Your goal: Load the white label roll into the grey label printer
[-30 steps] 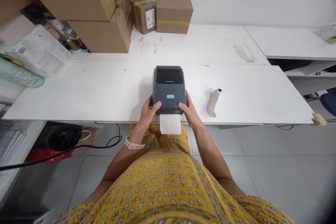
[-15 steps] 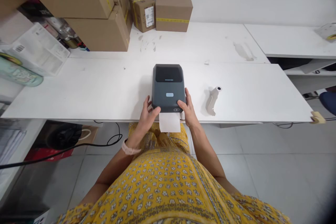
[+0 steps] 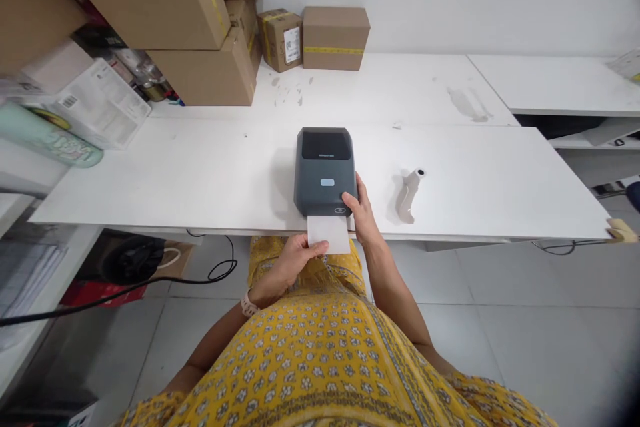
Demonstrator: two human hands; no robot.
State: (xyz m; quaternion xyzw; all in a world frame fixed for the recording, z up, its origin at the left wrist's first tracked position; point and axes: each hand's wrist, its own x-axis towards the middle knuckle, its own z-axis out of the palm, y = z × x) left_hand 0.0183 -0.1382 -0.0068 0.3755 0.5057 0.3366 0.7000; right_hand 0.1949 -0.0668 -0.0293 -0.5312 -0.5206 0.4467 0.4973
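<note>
A dark grey label printer (image 3: 326,173) stands at the front edge of the white table. White label paper (image 3: 337,235) sticks out of its front and hangs over the edge. My left hand (image 3: 296,255) pinches the paper's left side, thumb on top and fingers underneath. Against the printer's right side rests my right hand (image 3: 364,213), its thumb on the front of the top cover and its fingers along the side. To the right, a small white paper roll (image 3: 411,197) lies with a torn strip trailing from it.
Cardboard boxes (image 3: 215,73) are stacked at the back left, with two smaller taped boxes (image 3: 334,40) by the wall. A pale green bottle (image 3: 55,137) lies at the left. Below the table runs a black cable (image 3: 165,275).
My left hand has left the printer's left side and moved down to grip the paper. My right hand stays on the printer. The whole view has shifted slightly.
</note>
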